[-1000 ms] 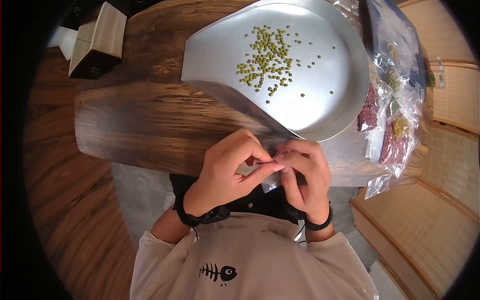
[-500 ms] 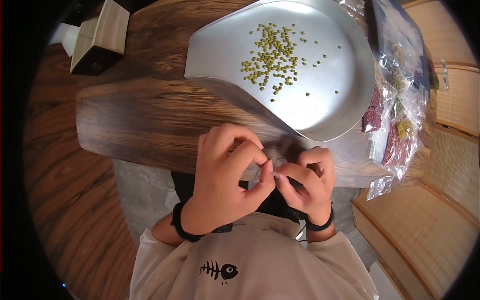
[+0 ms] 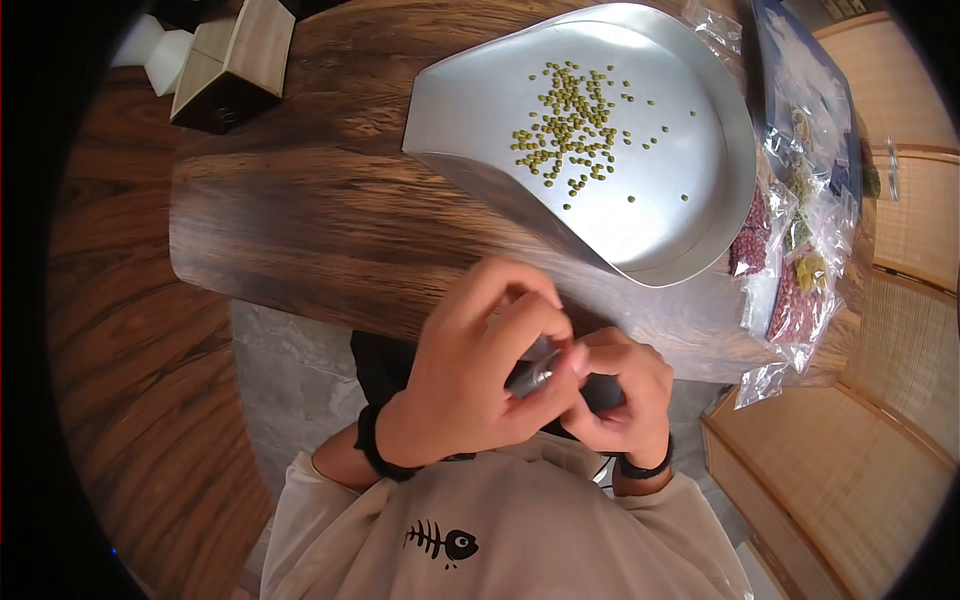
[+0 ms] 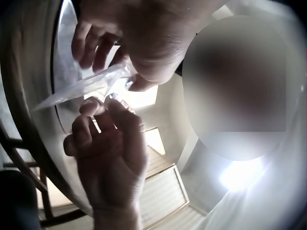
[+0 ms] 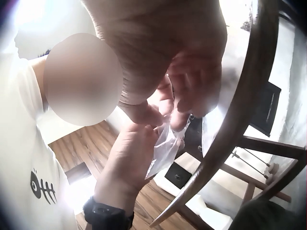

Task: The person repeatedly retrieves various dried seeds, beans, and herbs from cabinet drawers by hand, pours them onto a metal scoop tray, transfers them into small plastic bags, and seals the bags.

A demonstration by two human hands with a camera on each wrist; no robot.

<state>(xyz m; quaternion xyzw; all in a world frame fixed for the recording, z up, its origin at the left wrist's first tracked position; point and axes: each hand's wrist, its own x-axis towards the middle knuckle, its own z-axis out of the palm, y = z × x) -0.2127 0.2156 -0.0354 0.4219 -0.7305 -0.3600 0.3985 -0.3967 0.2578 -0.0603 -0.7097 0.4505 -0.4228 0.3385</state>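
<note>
Both hands meet just in front of the table's near edge, with a small clear plastic bag [image 4: 79, 90] between them. My left hand [image 3: 490, 365] pinches the bag between thumb and fingers, its knuckles bent. Close against it, my right hand [image 3: 625, 390] pinches the bag with thumb and forefinger. In the head view only a shiny bit of the bag shows past the fingers. From the right wrist, the bag [image 5: 165, 151] appears thin and creased, hanging below the fingertips. Beyond the hands lies a metal winnowing pan [image 3: 690, 190] with green beans [image 3: 570, 125] scattered on it.
Clear bags [image 3: 790, 300] of red and green beans lie along the table's right side, beside a blue-edged folder or bag [image 3: 850, 140]. A wooden box [image 3: 235, 65] sits at the far left, near a white object [image 3: 165, 60]. The wooden table [image 3: 300, 240] ends just before the body.
The hands shift slightly right and press closer together around the bag, more of which catches the light. The pan, box and bags sit further right in the head view as the camera turns.
</note>
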